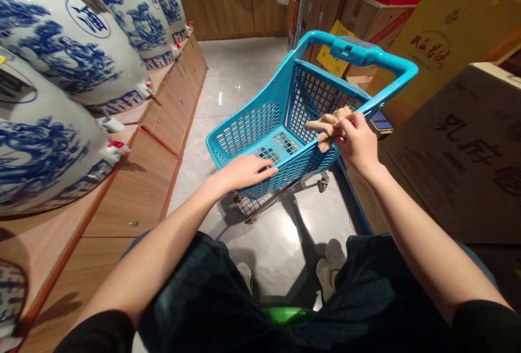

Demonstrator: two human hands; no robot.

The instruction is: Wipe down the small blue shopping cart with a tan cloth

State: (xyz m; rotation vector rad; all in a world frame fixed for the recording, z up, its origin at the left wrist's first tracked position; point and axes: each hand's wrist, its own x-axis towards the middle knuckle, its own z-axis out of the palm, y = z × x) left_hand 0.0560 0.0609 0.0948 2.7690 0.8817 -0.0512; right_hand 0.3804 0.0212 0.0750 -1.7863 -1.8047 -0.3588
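Note:
My right hand [356, 142] is shut on a knobbly tan ginger root [328, 127], holding it just inside the far mesh wall of a turquoise plastic shopping cart [313, 98]. My left hand [244, 174] lies over the near rim of the cart, with its fingers curled around the mesh edge. The cart stands on small castor wheels [323, 182] in front of my legs, and its long handle [350, 49] points away from me. The ginger's lower side is partly hidden by my fingers.
Large blue-and-white porcelain jars [69, 54] with small taps sit on a wooden counter [134, 190] along the left. Stacked cardboard boxes [459, 146] line the right. A tiled aisle [232, 81] runs ahead to a wooden cabinet [232, 2].

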